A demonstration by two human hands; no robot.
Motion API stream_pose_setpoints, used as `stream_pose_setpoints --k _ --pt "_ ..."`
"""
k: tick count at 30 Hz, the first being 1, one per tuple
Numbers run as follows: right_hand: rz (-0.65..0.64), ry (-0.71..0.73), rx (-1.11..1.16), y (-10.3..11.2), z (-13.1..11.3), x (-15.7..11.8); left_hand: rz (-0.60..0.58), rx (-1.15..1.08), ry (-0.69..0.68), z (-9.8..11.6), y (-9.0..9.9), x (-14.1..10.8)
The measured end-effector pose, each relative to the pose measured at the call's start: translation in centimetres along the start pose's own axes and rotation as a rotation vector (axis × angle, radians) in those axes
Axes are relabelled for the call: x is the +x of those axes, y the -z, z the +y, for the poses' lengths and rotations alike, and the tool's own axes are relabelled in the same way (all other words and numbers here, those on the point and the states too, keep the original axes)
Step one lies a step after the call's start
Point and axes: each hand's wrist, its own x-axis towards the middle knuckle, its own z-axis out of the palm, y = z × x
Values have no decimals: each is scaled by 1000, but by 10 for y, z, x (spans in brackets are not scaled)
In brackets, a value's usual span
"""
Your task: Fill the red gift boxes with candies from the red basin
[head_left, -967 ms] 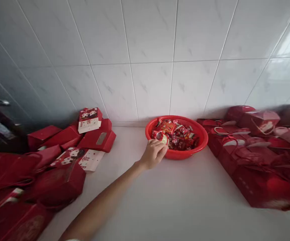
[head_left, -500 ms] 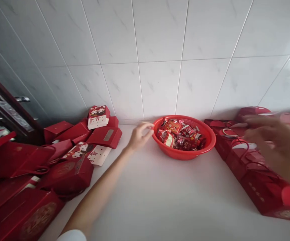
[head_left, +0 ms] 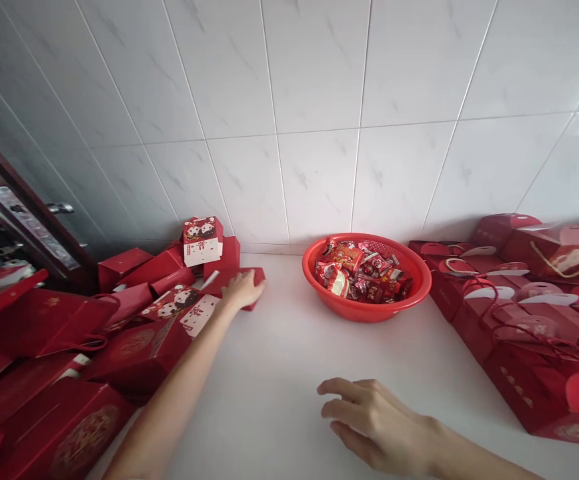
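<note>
My left hand reaches across to the heap at the left and grips a red gift box. Its fingers lie over the box top, partly out of sight. Just behind stand a box with a printed cartoon couple and more red boxes. My right hand hovers over the white table near the front, fingers apart and slightly curled, holding nothing. Beyond it sits a red plastic basket holding several wrapped sweets.
Red gift boxes lie jumbled along the left side. At the right stand rows of closed red boxes with cord handles. A tiled wall bounds the back, and a dark frame with a metal handle is at far left.
My left hand has moved from the basket's left rim to a red box, which has shifted right. My right hand has come from the right-hand boxes to the front middle of the table.
</note>
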Motion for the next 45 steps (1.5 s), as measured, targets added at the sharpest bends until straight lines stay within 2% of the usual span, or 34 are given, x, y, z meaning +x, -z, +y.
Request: stream_pose_setpoints --k 4,7,10,14,18,22,25,29,31,33,37,39,41,43,45 --pt "10 -62 118 -9 6 -3 -144 -52 -163 30 -13 -22" --pt "82 -132 235 -15 14 -6 -145 -94 -197 37 -6 -19" --pt "199 -248 364 -22 24 -6 -97 -108 -99 28 -1 -3" --pt "332 -373 389 -28 35 -3 -169 -169 1 6 -9 16" --pt "385 -440 414 -28 39 1 -263 -309 -5 -6 -24 21" --pt "384 -521 481 -24 36 5 -367 -472 -45 -4 -29 20" --pt "372 -576 544 -22 34 9 -484 -595 -110 1 -20 15" --pt "408 -606 658 -20 35 13 -595 -720 -218 7 10 5" --pt "404 -612 685 -20 35 13 -604 -730 -300 10 27 -3" --pt "380 -605 674 -19 34 14 -561 -683 -423 14 42 -14" --pt "379 -467 592 -19 30 16 -584 -690 -584 29 59 -40" --pt "441 -400 522 -14 29 18 -518 -697 -638 37 63 -52" --pt "589 -368 415 -1 30 19 -405 -674 -687 44 65 -58" --pt "760 -340 292 20 36 22 -336 -623 -717 48 66 -58" --pt "842 -319 188 47 48 29 -341 -553 -731 52 65 -56"
